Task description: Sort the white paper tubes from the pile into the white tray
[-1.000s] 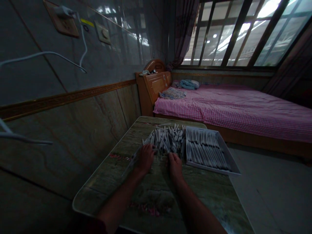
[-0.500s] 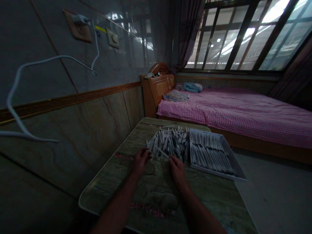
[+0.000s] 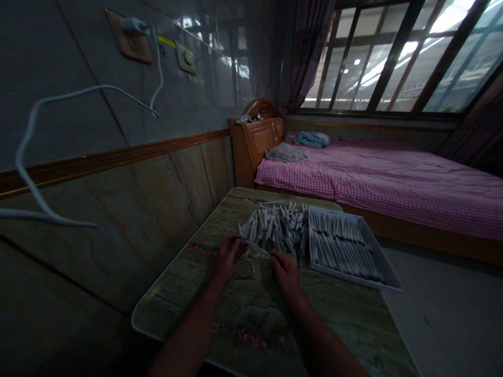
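Note:
A slim white pen [image 3: 258,248] spans the gap between my two hands, just in front of a loose pile. My right hand [image 3: 286,269] pinches its right end. At the other end the fingers of my left hand [image 3: 228,256] are closed round the tip. Just beyond lies the heap of white pens [image 3: 275,225] with dark parts, pointing in many directions. To the right of the heap, a shallow white box [image 3: 383,267] holds similar pens in two neat rows. Fine detail on the pens is too dark to make out.
Everything stands on a small wood-patterned table [image 3: 251,298] with rounded corners. A tiled wall [image 3: 168,204] runs along its left, with a white cable [image 3: 29,173] hanging from a socket. Behind is a bed [image 3: 353,173] with a pink checked sheet.
The left end of the pen has come to my left hand, whose fingers have closed on it. Before, only my right hand held it, with its far end tilted up over the pile.

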The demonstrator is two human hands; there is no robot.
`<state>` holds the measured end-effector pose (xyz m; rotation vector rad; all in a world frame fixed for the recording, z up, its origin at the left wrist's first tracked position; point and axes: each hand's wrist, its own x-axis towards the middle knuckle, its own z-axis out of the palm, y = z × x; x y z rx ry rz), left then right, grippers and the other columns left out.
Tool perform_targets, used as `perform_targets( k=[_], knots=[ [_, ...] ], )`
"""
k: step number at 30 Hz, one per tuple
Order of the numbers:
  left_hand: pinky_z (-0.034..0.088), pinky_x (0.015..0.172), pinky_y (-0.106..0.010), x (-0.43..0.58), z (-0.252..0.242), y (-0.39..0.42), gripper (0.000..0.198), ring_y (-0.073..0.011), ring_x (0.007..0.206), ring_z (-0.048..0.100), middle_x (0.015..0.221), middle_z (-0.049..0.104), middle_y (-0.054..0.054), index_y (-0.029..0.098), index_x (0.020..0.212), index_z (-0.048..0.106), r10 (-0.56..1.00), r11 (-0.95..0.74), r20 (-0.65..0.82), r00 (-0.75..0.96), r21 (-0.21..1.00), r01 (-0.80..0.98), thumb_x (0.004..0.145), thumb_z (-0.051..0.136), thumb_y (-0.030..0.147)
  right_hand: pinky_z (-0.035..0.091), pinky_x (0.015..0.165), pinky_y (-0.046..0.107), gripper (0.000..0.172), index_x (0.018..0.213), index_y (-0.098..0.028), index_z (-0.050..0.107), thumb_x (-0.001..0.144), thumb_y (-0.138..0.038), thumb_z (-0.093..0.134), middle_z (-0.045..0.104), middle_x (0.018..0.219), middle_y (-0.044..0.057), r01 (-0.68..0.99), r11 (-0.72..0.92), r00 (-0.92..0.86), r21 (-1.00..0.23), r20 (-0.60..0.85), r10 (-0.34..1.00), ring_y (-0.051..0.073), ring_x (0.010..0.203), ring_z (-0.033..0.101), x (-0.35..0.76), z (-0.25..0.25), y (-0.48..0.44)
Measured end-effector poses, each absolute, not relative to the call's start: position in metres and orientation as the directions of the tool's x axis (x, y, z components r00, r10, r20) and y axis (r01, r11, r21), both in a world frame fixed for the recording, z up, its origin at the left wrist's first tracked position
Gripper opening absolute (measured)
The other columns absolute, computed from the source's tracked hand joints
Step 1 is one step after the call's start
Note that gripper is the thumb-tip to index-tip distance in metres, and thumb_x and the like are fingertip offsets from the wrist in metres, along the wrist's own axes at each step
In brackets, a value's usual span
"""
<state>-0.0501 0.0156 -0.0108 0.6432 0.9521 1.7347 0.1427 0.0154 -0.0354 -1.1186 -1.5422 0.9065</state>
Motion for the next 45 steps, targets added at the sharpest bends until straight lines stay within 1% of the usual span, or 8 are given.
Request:
perform_targets(
  k=[9, 14, 24, 32, 34, 38, 41, 45],
  knots=[
    [0.057, 0.068, -0.026, -0.051, -0.007, 0.014, 0.046, -0.0157, 0.074, 0.071, 0.079, 0.073, -0.001, 0.017, 0.089, 0.066, 0.927, -0.178, -0.031, -0.374, 0.84, -0.512, 0.056, 0.088, 0.041, 0.053, 0.086, 0.037, 0.035, 0.098, -0.02, 0.077, 0.081, -0.038, 0.052, 0.076, 0.096, 0.007, 0.233, 0.301, -0.089, -0.925, 0.288, 0.953, 0.024, 0.092, 0.069, 0.144, -0.034, 0.015],
    [0.057, 0.07, -0.028, -0.051, -0.008, 0.013, 0.044, -0.018, 0.078, 0.072, 0.081, 0.074, -0.002, 0.017, 0.09, 0.065, 0.934, -0.164, -0.03, -0.357, 0.85, -0.5, 0.059, 0.086, 0.041, 0.054, 0.085, 0.039, 0.033, 0.097, -0.02, 0.077, 0.081, -0.036, 0.053, 0.077, 0.096, 0.008, 0.225, 0.326, -0.077, -0.918, 0.317, 0.945, 0.025, 0.092, 0.07, 0.143, -0.034, 0.014],
    [0.056, 0.069, -0.027, -0.052, -0.007, 0.013, 0.047, -0.0152, 0.072, 0.07, 0.08, 0.072, -0.001, 0.017, 0.089, 0.065, 0.928, -0.161, -0.034, -0.371, 0.861, -0.483, 0.056, 0.087, 0.043, 0.055, 0.081, 0.037, 0.031, 0.097, -0.022, 0.077, 0.082, -0.036, 0.053, 0.077, 0.092, 0.006, 0.227, 0.348, -0.069, -0.91, 0.341, 0.937, 0.023, 0.087, 0.07, 0.144, -0.039, 0.016],
    [0.055, 0.072, -0.029, -0.047, -0.005, 0.01, 0.048, -0.0178, 0.078, 0.07, 0.082, 0.073, -0.003, 0.016, 0.087, 0.064, 0.935, -0.146, -0.035, -0.353, 0.87, -0.472, 0.056, 0.087, 0.045, 0.052, 0.09, 0.035, 0.034, 0.108, -0.021, 0.074, 0.091, -0.032, 0.047, 0.074, 0.104, 0.008, 0.389, 0.48, -0.208, -0.787, 0.432, 0.878, 0.023, 0.098, 0.068, 0.139, -0.024, 0.005],
    [0.055, 0.073, -0.03, -0.048, -0.006, 0.011, 0.049, -0.0186, 0.078, 0.071, 0.081, 0.073, -0.003, 0.016, 0.086, 0.064, 0.936, -0.135, -0.045, -0.349, 0.87, -0.474, 0.054, 0.088, 0.045, 0.052, 0.087, 0.034, 0.034, 0.109, -0.023, 0.073, 0.092, -0.033, 0.046, 0.075, 0.103, 0.008, 0.471, 0.477, -0.251, -0.742, 0.405, 0.879, 0.023, 0.095, 0.068, 0.138, -0.024, 0.003],
    [0.055, 0.072, -0.031, -0.046, -0.008, 0.012, 0.049, -0.019, 0.076, 0.071, 0.079, 0.073, -0.002, 0.017, 0.084, 0.063, 0.946, -0.117, -0.046, -0.32, 0.875, -0.47, 0.054, 0.088, 0.047, 0.051, 0.074, 0.031, 0.035, 0.104, -0.024, 0.073, 0.094, -0.038, 0.042, 0.075, 0.09, 0.008, 0.606, 0.426, -0.26, -0.672, 0.338, 0.904, 0.022, 0.08, 0.068, 0.138, -0.025, -0.001],
    [0.055, 0.07, -0.031, -0.045, -0.008, 0.012, 0.049, -0.019, 0.074, 0.071, 0.079, 0.073, -0.002, 0.017, 0.084, 0.063, 0.952, -0.103, -0.05, -0.301, 0.876, -0.471, 0.053, 0.088, 0.046, 0.048, 0.068, 0.03, 0.037, 0.093, -0.023, 0.073, 0.094, -0.04, 0.041, 0.073, 0.08, 0.009, 0.602, 0.369, -0.219, -0.708, 0.298, 0.929, 0.022, 0.073, 0.066, 0.139, -0.023, -0.001],
    [0.056, 0.069, -0.03, -0.045, -0.005, 0.011, 0.048, -0.0185, 0.074, 0.071, 0.077, 0.073, -0.002, 0.017, 0.084, 0.063, 0.959, -0.095, -0.041, -0.281, 0.886, -0.454, 0.054, 0.088, 0.045, 0.042, 0.062, 0.027, 0.035, 0.07, -0.023, 0.067, 0.089, -0.045, 0.046, 0.065, 0.064, 0.004, 0.436, 0.255, -0.198, -0.863, 0.185, 0.963, 0.018, 0.064, 0.059, 0.139, -0.015, 0.002]
  ],
)
